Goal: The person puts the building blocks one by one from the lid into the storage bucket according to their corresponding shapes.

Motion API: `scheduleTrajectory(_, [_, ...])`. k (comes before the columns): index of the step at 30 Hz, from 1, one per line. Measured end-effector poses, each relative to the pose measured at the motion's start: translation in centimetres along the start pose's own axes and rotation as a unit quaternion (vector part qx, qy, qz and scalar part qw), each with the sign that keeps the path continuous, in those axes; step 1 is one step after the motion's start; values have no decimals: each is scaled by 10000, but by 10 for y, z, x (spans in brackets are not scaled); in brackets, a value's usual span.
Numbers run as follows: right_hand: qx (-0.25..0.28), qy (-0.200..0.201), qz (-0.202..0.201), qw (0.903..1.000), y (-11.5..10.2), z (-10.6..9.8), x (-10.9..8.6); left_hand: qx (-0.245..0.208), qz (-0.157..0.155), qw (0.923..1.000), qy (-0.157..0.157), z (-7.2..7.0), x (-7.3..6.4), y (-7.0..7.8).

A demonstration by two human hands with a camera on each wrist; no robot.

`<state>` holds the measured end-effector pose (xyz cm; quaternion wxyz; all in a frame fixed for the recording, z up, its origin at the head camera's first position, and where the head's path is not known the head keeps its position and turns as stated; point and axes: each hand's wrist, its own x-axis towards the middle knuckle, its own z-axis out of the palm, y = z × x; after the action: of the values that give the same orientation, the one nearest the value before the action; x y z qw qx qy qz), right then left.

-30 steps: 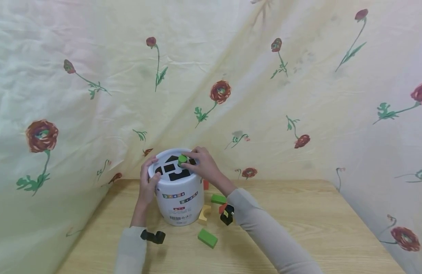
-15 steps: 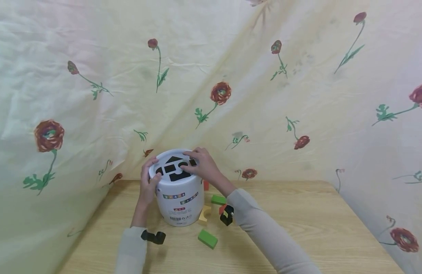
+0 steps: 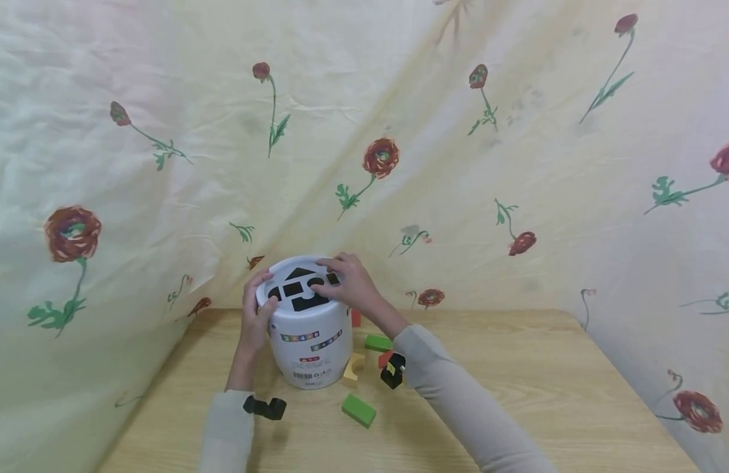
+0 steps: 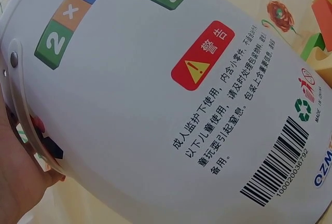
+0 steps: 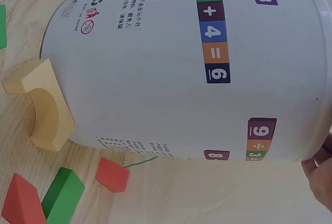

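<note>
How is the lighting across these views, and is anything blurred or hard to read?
Head view: soft light, faint shadow on the table below the left wrist camera, small print on the white bucket unreadable. Left wrist view: barcode crisp. Right wrist view: printed 2+4=6 sum clear, smallest lettering too small to read.

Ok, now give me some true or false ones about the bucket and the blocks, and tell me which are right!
1. The left grip is on the bucket's rim. True.
2. The bucket is lying on its side. False: it stands upright on the table.
3. A yellow arch block is beside the bucket. True.
4. The right grip pinches a block. False: the right grip is at the bucket's top, with no block showing.
5. The bucket has a barcode. True.
6. The block nearest the person is red. False: it's a green block.
</note>
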<state>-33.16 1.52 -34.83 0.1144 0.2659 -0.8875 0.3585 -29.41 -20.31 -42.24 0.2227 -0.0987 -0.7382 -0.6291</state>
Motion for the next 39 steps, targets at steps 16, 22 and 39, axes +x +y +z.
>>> scheduleTrajectory(16, [1204, 935, 121, 9882, 18, 2, -18, 10, 14, 10000, 32, 2, 1, -1])
scheduleTrajectory(22, [1291, 937, 73, 9872, 35, -9, -32, -45, 38, 10000, 25, 0, 0, 1])
scheduleTrajectory(39, [852, 215, 77, 9961, 108, -44, -92, 36, 17, 10000, 17, 0, 3, -3])
